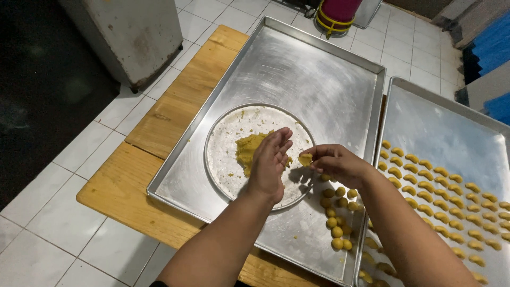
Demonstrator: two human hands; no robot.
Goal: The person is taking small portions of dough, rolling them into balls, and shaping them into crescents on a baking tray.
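Your right hand (334,162) pinches a small yellow dough piece (305,159) mid-frame; your left hand (271,162) hovers open beside it. Loosen that pinch and it could drop onto the round metal plate (223,154).

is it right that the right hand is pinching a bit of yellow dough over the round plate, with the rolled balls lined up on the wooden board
Not quite. The head view shows the right hand pinching a bit of yellow dough at the edge of the round plate, but the rolled balls sit on the metal tray, not on the wooden board.
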